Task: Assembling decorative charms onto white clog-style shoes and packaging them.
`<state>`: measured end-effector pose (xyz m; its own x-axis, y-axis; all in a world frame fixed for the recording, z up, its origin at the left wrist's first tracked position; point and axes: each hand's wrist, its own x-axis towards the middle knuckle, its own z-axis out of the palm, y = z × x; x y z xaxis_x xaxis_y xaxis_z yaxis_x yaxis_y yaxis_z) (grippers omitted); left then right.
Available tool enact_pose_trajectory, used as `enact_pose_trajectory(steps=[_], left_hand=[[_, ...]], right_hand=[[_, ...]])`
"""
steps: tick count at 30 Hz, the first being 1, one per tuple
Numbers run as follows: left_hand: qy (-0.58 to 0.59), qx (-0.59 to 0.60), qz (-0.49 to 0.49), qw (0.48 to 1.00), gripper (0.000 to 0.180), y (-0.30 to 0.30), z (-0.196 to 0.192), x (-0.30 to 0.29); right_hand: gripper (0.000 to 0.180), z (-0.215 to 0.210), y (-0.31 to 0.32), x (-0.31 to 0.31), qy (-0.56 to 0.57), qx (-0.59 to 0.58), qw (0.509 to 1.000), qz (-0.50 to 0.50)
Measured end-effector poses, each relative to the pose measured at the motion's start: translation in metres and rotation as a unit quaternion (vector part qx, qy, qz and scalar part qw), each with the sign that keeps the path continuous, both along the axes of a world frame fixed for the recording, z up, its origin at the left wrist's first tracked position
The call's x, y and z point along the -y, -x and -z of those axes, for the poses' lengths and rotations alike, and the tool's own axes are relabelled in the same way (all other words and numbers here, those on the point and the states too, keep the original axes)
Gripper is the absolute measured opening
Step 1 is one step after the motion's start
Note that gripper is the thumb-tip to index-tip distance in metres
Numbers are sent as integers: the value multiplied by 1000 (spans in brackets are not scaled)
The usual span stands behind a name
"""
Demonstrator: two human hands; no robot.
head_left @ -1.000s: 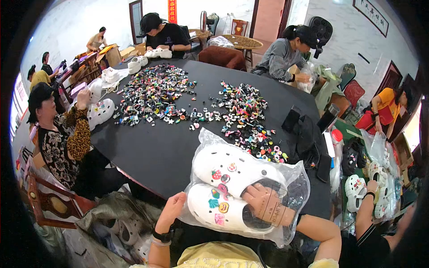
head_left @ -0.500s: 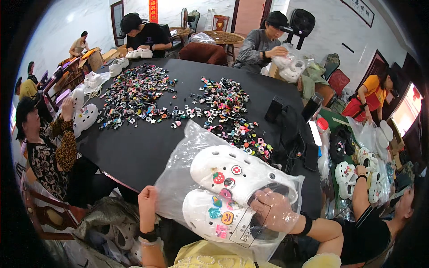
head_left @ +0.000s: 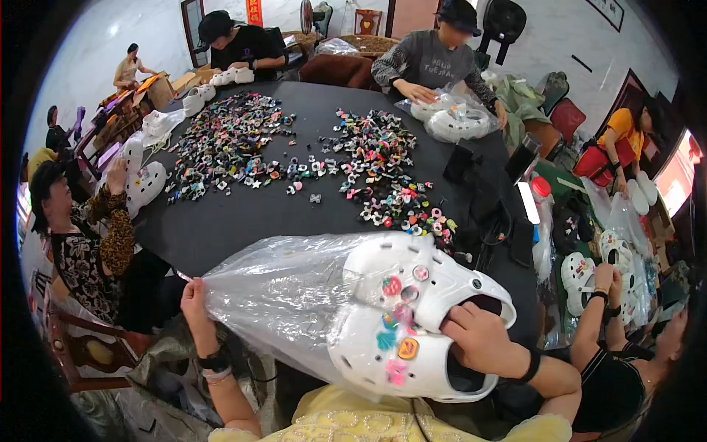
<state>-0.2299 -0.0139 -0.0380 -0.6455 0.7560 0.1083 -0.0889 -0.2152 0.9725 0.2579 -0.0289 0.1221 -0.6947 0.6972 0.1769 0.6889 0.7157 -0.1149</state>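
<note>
A clear plastic bag lies stretched sideways over the near edge of the black table, its mouth toward the person's right. Two white clogs sit side by side half inside that mouth, toes into the bag and heels out. The rest of the bag, toward the person's left, is only crumpled film.

The clogs are white foam with round holes across the top, and small coloured charms are stuck in them: red, teal, pink, orange. The heel openings look dark.

The right hand grips the clogs at the heel end, thumb on top and fingers curled down into the openings, closed tight on both. The left hand pinches the closed tip of the bag between its fingertips, just off the table's near edge, pulling the film taut.

Further across the table from the bag lies a wide scatter of loose charms. At the table's far side another person has a second bag with white clogs in it under their hands.
</note>
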Motion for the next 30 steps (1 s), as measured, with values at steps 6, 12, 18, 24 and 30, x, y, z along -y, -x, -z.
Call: enact_pose_trajectory(steps=[6, 12, 18, 24, 30], left_hand=[[-57, 85, -33, 994, 36, 46, -23, 33], [53, 55, 40, 996, 38, 37, 1, 64], [-99, 105, -27, 989, 41, 42, 19, 88], [6, -483, -252, 838, 86, 100, 3, 144], [-39, -482, -312, 818, 84, 54, -69, 113]], right_hand=[[34, 1, -35, 22, 42, 13, 995, 95], [34, 49, -65, 2, 83, -222, 950, 204], [26, 55, -5, -62, 251, -373, 886, 116], [24, 45, 88, -81, 35, -233, 971, 33], [49, 101, 103, -93, -84, -139, 985, 58]])
